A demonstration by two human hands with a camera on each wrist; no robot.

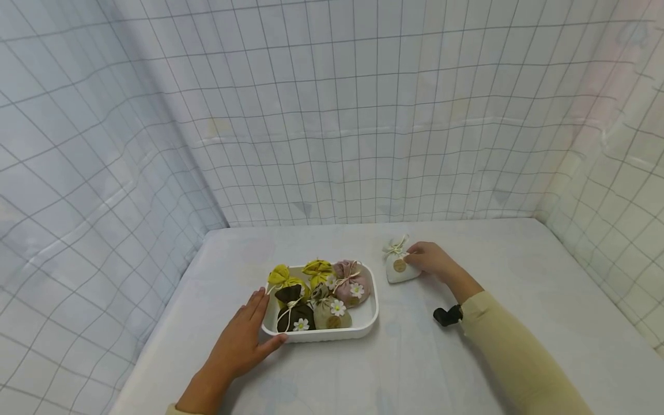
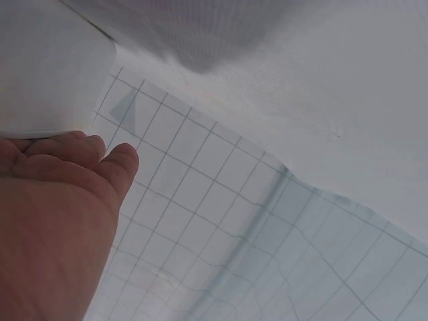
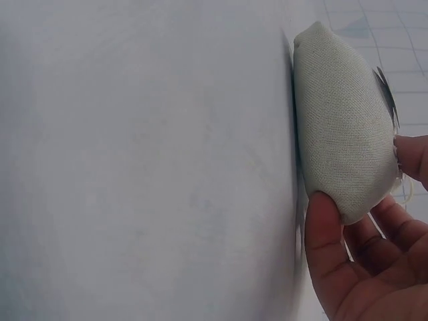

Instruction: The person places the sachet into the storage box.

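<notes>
My right hand (image 1: 433, 259) pinches a small white drawstring sachet (image 1: 400, 276) with a round tan label, right of the tray. In the right wrist view the thumb and fingers lie on either side of the sachet's woven cloth (image 3: 344, 124), close over the table surface. My left hand (image 1: 240, 340) rests against the left end of a white tray (image 1: 337, 334), fingers extended along its side and thumb at the front corner. In the tray lie several sachets: two yellow (image 1: 280, 273), one dark brown (image 1: 297, 316), one beige (image 1: 323, 318) and one dusty pink (image 1: 354, 282).
A white cloth covers the table (image 1: 410, 369). Grid-patterned sheets (image 1: 353, 144) hang behind it and at both sides. A small black object (image 1: 448, 315) shows beside the right sleeve (image 1: 513, 346).
</notes>
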